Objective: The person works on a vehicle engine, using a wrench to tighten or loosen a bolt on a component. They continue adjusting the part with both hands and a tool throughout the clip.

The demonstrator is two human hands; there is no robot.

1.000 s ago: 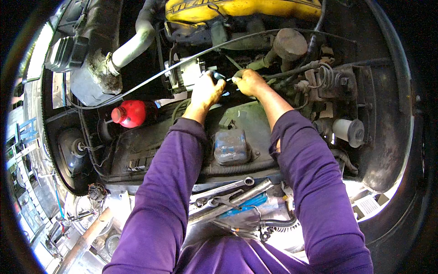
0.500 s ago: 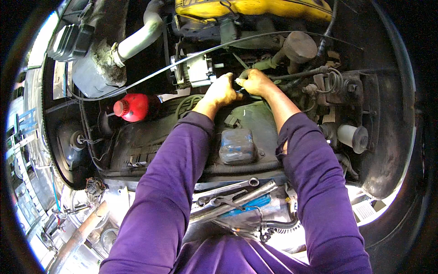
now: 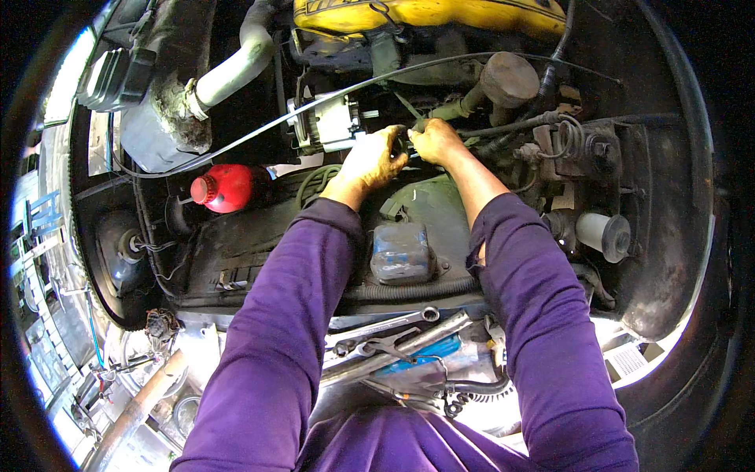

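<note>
Both my arms reach into an engine bay, where the hands meet low in front of the engine. My left hand (image 3: 371, 164) curls its thumb and fingers round something small and dark that I cannot make out. Close beside it, my right hand (image 3: 437, 143) has its fingers bent in a pinch, and what lies between them is hidden. Just left of the hands sits a silvery alternator (image 3: 336, 123). Beneath my wrists is a dark, dirty panel (image 3: 440, 208) with a worn blue-grey cap (image 3: 403, 252). A looped greenish hose (image 3: 316, 182) runs beside the left wrist.
A thin cable (image 3: 295, 116) arcs across the bay above the hands. A red bottle (image 3: 228, 189) stands at the left, below a pale pipe (image 3: 240, 69). Yellow engine cover (image 3: 440, 14) at the far side. Spanners (image 3: 385, 324) lie on the near edge between my forearms.
The view has shifted slightly. My left hand has turned a little, its fingers curving more openly round the dark spot; my right hand stays pinched at nearly the same place.
</note>
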